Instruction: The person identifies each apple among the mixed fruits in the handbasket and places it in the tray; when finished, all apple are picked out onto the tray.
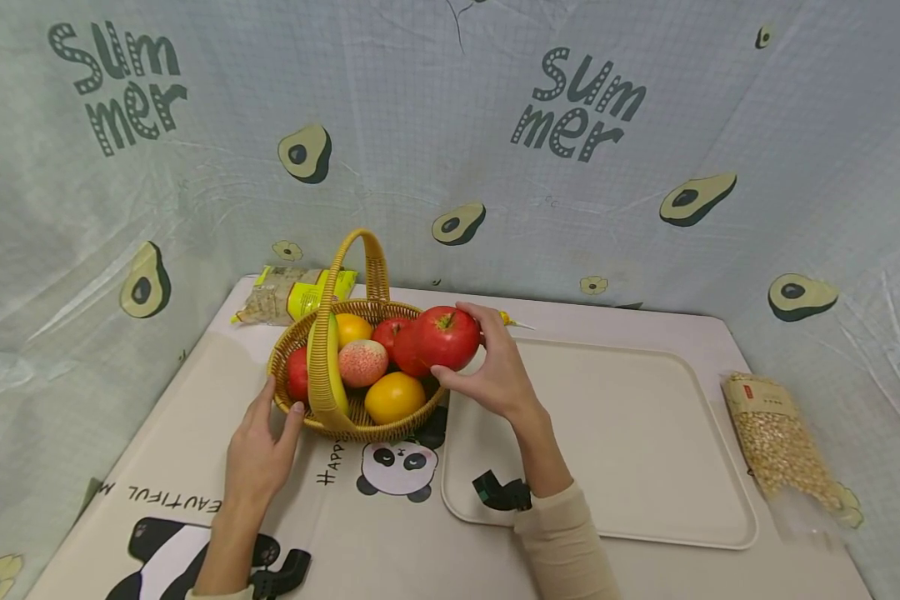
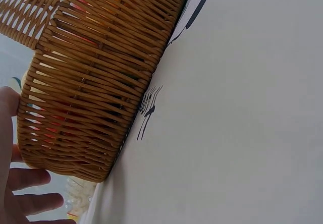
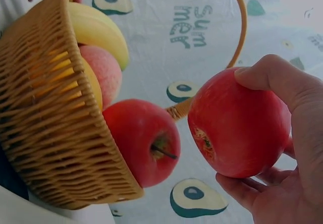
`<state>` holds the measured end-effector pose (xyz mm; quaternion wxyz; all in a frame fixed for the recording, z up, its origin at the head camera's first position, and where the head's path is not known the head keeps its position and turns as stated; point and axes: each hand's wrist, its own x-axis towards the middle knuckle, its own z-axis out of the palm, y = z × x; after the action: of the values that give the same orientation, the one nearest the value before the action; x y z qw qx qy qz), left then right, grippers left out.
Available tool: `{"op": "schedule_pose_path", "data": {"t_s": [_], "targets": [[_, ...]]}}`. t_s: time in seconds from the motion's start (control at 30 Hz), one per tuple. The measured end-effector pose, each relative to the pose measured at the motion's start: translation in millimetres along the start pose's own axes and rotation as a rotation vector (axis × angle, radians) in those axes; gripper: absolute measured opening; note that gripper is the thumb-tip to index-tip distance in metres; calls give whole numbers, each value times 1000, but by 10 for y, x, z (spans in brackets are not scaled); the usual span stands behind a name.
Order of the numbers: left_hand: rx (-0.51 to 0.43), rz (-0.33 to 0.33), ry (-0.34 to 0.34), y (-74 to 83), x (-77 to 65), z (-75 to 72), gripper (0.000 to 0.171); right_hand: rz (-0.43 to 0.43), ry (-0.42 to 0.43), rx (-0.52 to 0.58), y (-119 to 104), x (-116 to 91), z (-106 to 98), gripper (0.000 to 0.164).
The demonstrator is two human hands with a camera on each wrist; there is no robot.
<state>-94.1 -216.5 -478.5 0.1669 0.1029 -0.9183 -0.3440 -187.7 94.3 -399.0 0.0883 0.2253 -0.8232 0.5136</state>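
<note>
My right hand (image 1: 498, 379) holds a red apple (image 1: 447, 337) between thumb and fingers, over the right rim of a wicker basket (image 1: 378, 433). In the right wrist view the held apple (image 3: 239, 125) is apart from another red apple (image 3: 144, 141) that sits at the basket's rim. My left hand (image 1: 258, 458) touches the basket's left end, thumb and fingers spread and fairly straight. Inside the basket are a banana (image 1: 335, 367), a pinkish peach (image 1: 363, 363), a yellow-orange fruit (image 1: 395, 398), another one (image 1: 352, 329) behind, and several red apples, partly hidden.
A pale rectangular tray (image 1: 600, 442) lies on the table right of the basket. Yellow-labelled food bags (image 1: 292, 292) lie behind the basket, and a bag of pale kernels (image 1: 776, 433) lies at the right edge. The basket's tall handle (image 1: 375, 258) arches over the fruit.
</note>
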Motion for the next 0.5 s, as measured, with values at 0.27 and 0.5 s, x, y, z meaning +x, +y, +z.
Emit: {"op": "schedule_pose_path", "data": {"t_s": [0.27,0.5], "targets": [[1,-19,-16,7,1,-3,68,23,55,16,115,17,-110,81],[4,-27,-22,11,3,-2,68,85,110,33,247,33,-171,85]]}}
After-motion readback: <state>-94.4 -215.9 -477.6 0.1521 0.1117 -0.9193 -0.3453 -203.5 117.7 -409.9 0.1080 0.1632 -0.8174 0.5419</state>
